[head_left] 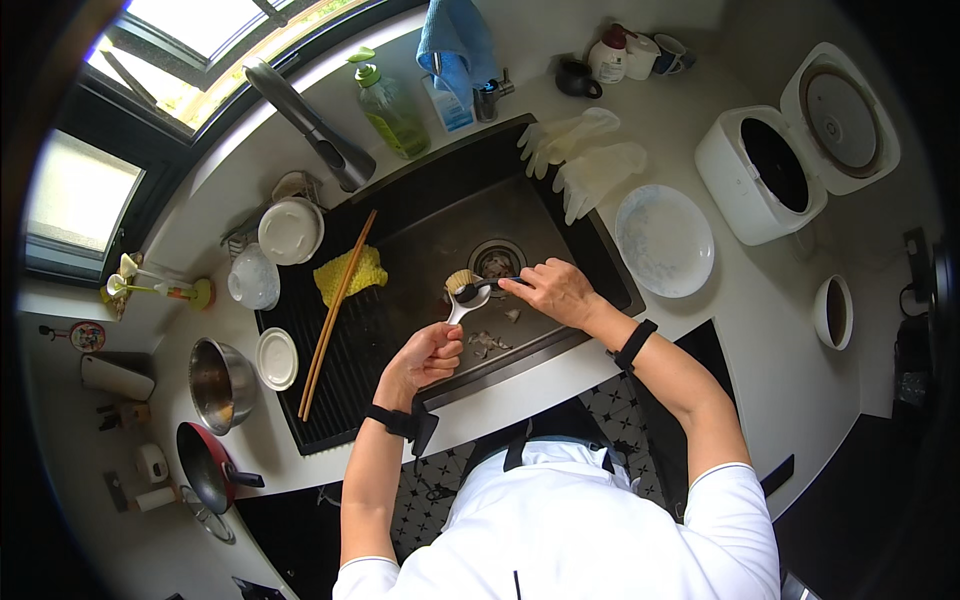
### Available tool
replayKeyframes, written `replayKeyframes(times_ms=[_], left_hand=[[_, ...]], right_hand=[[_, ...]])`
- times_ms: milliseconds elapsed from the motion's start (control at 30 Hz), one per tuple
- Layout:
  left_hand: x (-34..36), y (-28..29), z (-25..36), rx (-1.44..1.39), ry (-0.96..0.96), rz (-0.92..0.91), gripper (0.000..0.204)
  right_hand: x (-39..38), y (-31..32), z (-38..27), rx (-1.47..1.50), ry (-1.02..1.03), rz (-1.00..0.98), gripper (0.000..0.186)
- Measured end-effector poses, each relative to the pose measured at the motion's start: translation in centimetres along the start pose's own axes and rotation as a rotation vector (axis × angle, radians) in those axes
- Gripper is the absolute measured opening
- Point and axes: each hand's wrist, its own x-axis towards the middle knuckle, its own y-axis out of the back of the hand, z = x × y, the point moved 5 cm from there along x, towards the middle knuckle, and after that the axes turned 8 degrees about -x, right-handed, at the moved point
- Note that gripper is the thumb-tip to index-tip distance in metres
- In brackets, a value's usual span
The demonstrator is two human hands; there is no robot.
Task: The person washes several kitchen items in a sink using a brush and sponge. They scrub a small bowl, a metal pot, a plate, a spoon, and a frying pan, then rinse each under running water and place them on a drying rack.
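Over the dark sink point(430, 250), my left hand point(430, 356) is closed around the handle of a white spoon point(457, 309). My right hand point(553, 292) grips a dark-handled dish brush point(461, 281) with pale bristles. The brush head meets the spoon's bowl and partly covers it. Food scraps point(487, 343) lie on the sink floor below my hands, and more sit in the drain point(497, 262). To the left, a pair of wooden chopsticks point(336, 320) rests across a yellow cloth point(368, 272) and the ribbed drainboard.
A grey faucet point(330, 150) leans over the sink's back edge, beside a green soap bottle point(393, 115). Rubber gloves point(595, 175) drape over the right rim, near a white plate point(664, 242) and an open rice cooker point(735, 190). A metal bowl point(215, 385) and red pan point(205, 465) stand left.
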Motion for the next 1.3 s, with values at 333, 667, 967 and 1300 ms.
replayKeyframes(times_ms=[333,667,967,1300], left_hand=[[0.9,-1.2,0.3,0.587,-0.295,0.345,0.026],[0.7,-2.8,5.0,1.997,-0.823,1.126,0.017],[6.1,-9.2,3.1,1.127,-0.698,0.417,0.013],[15.1,-22.8,-4.0,1.603,-1.028,0.284,0.053]], right_hand=[[-2.3,-2.2,-2.0,0.749,-0.804,-0.454,0.038],[-5.5,-1.8,0.0,1.322,-1.209,-0.566,0.04],[-11.2,5.2,2.8,1.115,-1.289,0.159,0.038],[-20.6,6.8,6.1,1.141,-1.508,0.414,0.01]])
